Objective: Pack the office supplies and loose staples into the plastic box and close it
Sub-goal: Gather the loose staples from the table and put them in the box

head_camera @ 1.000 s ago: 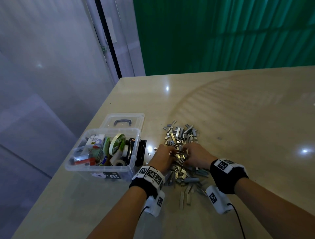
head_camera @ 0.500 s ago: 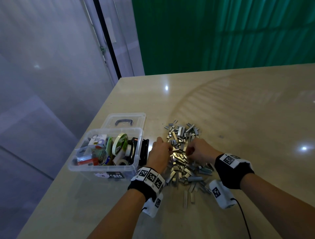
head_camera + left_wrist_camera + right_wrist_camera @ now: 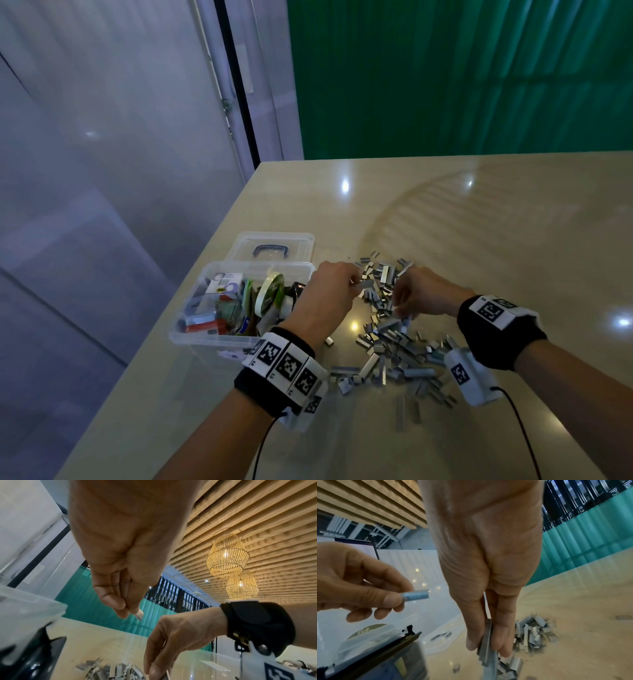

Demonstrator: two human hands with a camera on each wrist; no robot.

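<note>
A clear plastic box (image 3: 213, 337) stands open at the table's left, full of office supplies, among them a tape roll (image 3: 270, 293). Loose staple strips (image 3: 394, 353) lie heaped to its right. My left hand (image 3: 352, 282) hovers by the box's right rim and pinches one short staple strip (image 3: 417, 595) between thumb and fingers. My right hand (image 3: 399, 308) is over the middle of the pile, fingers pointing down and pinching a few long strips (image 3: 487, 649). The left wrist view shows the strip's tip (image 3: 139, 614) poking out of the left hand's fingertips.
The box's clear lid (image 3: 301, 243) with a dark handle lies flat behind the box. The table's left edge (image 3: 164, 308) runs close beside the box. More staples (image 3: 380, 270) are heaped farther back. A green curtain and a grey wall stand beyond.
Both hands have lifted out of the pile, each now pinching staple strips. The left hand has moved left, toward the box rim.
</note>
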